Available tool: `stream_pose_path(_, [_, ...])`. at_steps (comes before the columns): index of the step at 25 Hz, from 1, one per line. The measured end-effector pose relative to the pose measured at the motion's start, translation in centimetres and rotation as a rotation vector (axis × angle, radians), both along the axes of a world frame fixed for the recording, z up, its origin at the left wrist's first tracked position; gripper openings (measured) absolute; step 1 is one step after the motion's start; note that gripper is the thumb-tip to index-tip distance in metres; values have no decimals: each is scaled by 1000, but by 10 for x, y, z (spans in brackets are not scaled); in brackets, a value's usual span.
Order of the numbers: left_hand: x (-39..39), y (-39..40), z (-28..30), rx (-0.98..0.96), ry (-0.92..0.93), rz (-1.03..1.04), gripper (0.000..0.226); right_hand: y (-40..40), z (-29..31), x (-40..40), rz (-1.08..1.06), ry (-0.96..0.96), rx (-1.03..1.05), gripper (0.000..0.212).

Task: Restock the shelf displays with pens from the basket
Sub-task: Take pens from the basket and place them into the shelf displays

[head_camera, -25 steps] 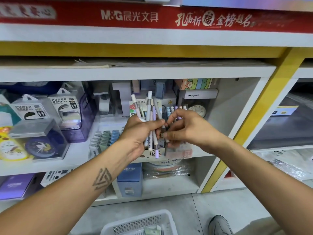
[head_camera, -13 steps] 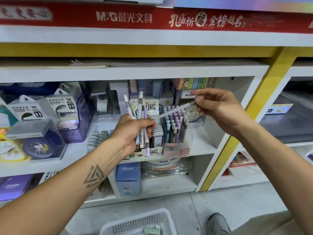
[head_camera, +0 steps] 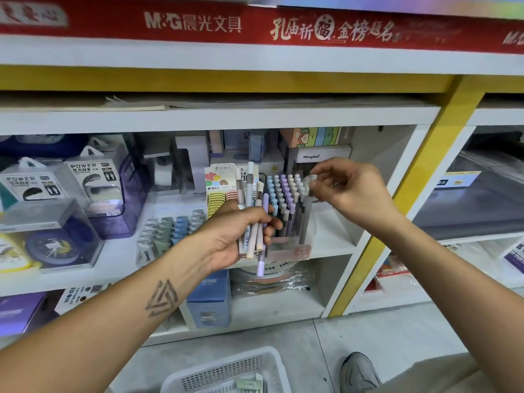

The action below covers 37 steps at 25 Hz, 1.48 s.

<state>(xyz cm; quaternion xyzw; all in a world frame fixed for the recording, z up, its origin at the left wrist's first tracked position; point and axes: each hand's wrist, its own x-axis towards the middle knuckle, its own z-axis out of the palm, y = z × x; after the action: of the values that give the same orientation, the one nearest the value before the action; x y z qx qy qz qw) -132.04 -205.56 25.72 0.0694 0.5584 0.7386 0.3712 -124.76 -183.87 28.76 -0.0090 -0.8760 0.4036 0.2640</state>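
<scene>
My left hand [head_camera: 226, 239] grips a bundle of several pastel pens [head_camera: 253, 214], held upright in front of the middle shelf. Just behind it stands a clear display box [head_camera: 295, 252] packed with rows of blue, purple and beige pens [head_camera: 283, 191]. My right hand [head_camera: 351, 188] hovers at the box's right end and pinches the top of a single grey pen [head_camera: 305, 215], which stands upright with its lower part inside the box; it is blurred. The white basket [head_camera: 195, 377] sits on the floor below, partly out of frame.
Left of the display box are racks of small pastel items [head_camera: 170, 231], power bank packs [head_camera: 93, 180] and a boxed clock [head_camera: 54, 245]. A blue carton [head_camera: 208, 302] stands on the lower shelf. A yellow post [head_camera: 408, 199] borders the bay on the right. My shoe [head_camera: 358, 373] is beside the basket.
My right hand pulled one pen out of the bundle, carried it up and right, then turned it upright and lowered it into the right end of the display box. The left hand sank slightly.
</scene>
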Motion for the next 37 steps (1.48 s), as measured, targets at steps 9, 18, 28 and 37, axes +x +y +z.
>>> stream_pose_path(9, [0,-2,0,4,-9,8,9,-4,-15,4,-15,5,398,12])
stream_pose_path(18, [1,-4,3,73,-66,53,17,4,-17,2,15,-201,419,4])
stream_pose_path(28, [-2,-3,9,72,-3,220,25,-60,-6,0,316,-501,-252,46])
stream_pose_path(37, [-9,-7,9,256,-59,380,18,-78,-15,-1,345,-504,-473,67])
